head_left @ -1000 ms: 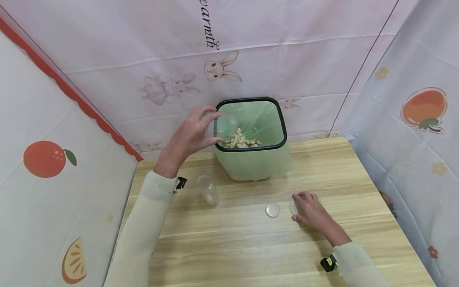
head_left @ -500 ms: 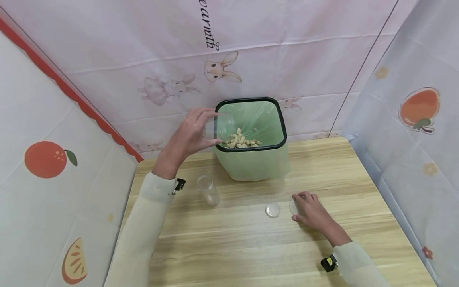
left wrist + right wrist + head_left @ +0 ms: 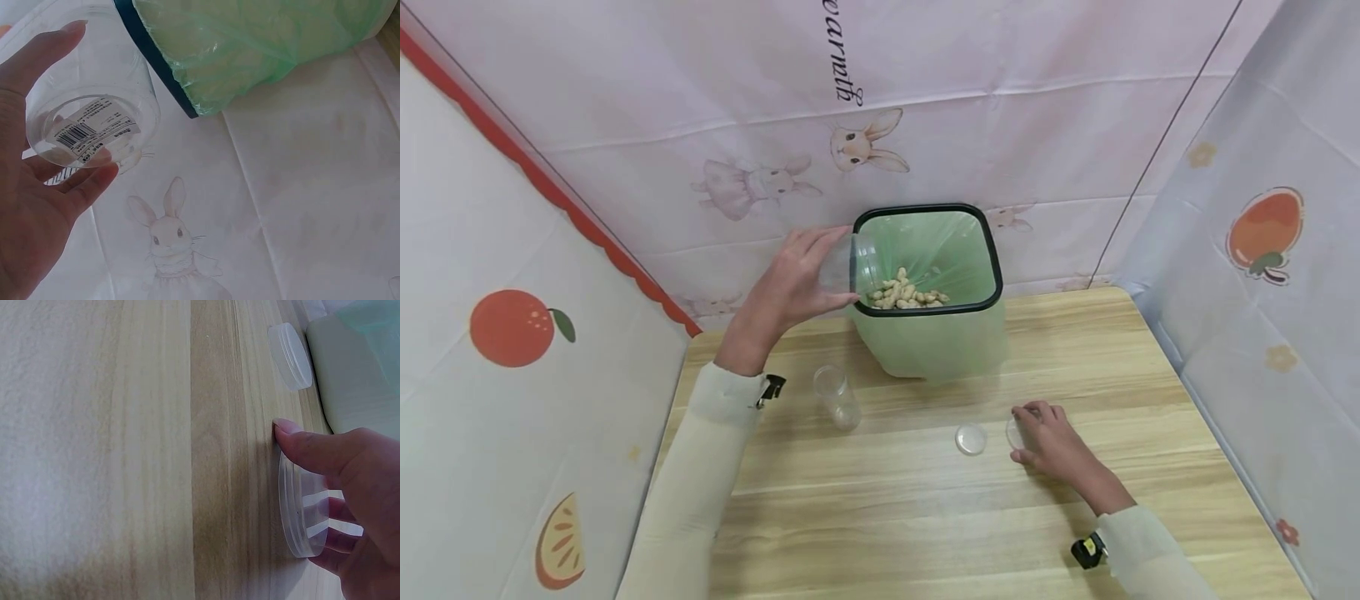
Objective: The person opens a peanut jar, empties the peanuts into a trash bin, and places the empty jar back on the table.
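My left hand (image 3: 786,282) grips a clear plastic jar (image 3: 841,265), tipped on its side with its mouth over the left rim of a green-lined bin (image 3: 943,337). A printed label (image 3: 94,128) shows on the jar's base in the left wrist view; no contents are visible inside. Peanuts in their shells (image 3: 901,293) lie in the bin. On the table, my right hand (image 3: 1054,442) has thumb and fingers curled round a clear round lid (image 3: 290,506), which the hand partly hides. A second clear lid (image 3: 970,439) lies flat just left of it.
Another clear jar (image 3: 837,398) stands on the wooden table (image 3: 880,517), in front of the bin and near my left forearm. Behind the bin is a cloth wall (image 3: 1060,125) printed with rabbits. More printed cloth hangs at both sides.
My left hand has drawn slightly left with the jar, whose mouth now sits nearer the bin's left rim. The right hand and both lids stay put.
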